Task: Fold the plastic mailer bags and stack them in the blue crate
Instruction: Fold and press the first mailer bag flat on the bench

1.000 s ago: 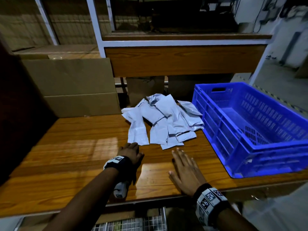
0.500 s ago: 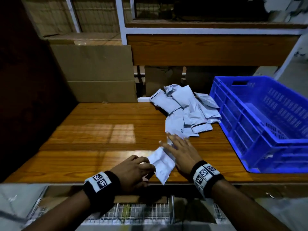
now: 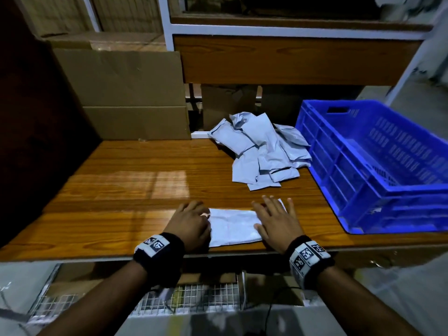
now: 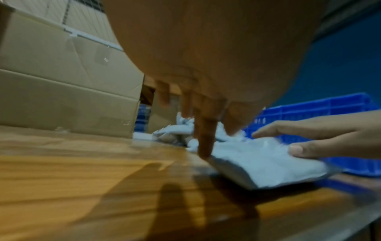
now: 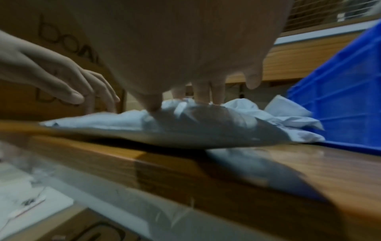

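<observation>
One pale grey mailer bag (image 3: 232, 226) lies flat near the wooden table's front edge (image 3: 97, 238). My left hand (image 3: 191, 221) touches its left end with fingers pointing down; in the left wrist view a fingertip (image 4: 205, 153) presses at the bag's edge (image 4: 257, 163). My right hand (image 3: 276, 219) rests on the right end with fingers spread, pressing the bag (image 5: 185, 130) down. A crumpled pile of several mailer bags (image 3: 261, 151) sits at the back, against the blue crate (image 3: 375, 166) on the right.
Flattened cardboard boxes (image 3: 121, 93) stand along the back left. A wooden shelf in a white metal frame (image 3: 291, 59) overhangs the rear. A dark panel (image 3: 36, 117) closes the left side. Wire mesh (image 3: 189, 299) shows below the table's front edge.
A bag was dragged from the pile to the front edge and now lies spread flat. Both hands have moved apart onto its two ends.
</observation>
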Available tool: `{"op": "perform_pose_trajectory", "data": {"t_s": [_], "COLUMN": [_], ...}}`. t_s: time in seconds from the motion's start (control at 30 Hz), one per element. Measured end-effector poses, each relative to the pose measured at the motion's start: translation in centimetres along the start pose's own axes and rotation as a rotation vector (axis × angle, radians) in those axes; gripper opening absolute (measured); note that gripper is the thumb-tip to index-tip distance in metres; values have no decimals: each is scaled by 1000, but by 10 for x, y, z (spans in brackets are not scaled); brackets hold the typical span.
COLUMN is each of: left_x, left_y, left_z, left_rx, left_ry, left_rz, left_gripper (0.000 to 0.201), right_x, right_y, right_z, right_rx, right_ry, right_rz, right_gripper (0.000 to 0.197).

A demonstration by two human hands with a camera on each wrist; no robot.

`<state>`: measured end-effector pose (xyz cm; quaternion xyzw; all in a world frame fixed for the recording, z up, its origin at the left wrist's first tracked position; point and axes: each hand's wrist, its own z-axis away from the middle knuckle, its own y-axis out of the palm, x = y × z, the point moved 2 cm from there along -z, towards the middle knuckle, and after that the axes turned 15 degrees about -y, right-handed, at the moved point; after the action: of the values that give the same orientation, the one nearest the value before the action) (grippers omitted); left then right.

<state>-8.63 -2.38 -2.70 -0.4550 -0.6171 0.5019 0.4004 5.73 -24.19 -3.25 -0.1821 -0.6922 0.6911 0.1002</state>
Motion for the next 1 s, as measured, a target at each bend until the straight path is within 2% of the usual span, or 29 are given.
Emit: {"op": "perform_pose_trajectory", "data": {"t_s": [0.07, 0.1, 0.17, 0.3, 0.4, 0.47, 0.6, 0.7, 0.8, 1.0], "left_x": [-19, -31, -52, -68, -69, -68, -69, -72, -77, -81], "left_y": [-3, -2, 7, 36, 47, 48, 44, 42, 39, 37], "left_z": [-2, -2, -3, -1, 5, 8, 4, 0, 0, 5], "left_rx": [-103, -100, 3, 259, 286, 270, 143, 120, 97, 84], "left_ry": [-57, -51, -29, -70, -53, -38, -46, -102, -136, -151], "left_rz": [56, 106, 170, 136, 66, 71, 181, 233, 239, 226], "left_gripper": [39, 37, 38, 67, 77, 78, 59, 49, 45, 47], "right_x": [3, 7, 14, 15, 16, 18, 18, 18, 20, 22], "right_y": [-2, 0, 10, 26, 28, 27, 26, 27, 30, 28], "right_z": [9, 12, 18, 21, 22, 22, 20, 16, 14, 13], "right_rx": [-98, -94, -38, 57, 65, 35, -108, -147, -165, -183], "right_ry": [-57, -117, -182, -80, -62, -57, -53, -35, -6, -30], "right_rz": [-11, -18, -68, -206, -204, -171, -121, -112, -147, -32], "right_gripper": [54, 51, 47, 57, 66, 66, 43, 34, 33, 33]}}
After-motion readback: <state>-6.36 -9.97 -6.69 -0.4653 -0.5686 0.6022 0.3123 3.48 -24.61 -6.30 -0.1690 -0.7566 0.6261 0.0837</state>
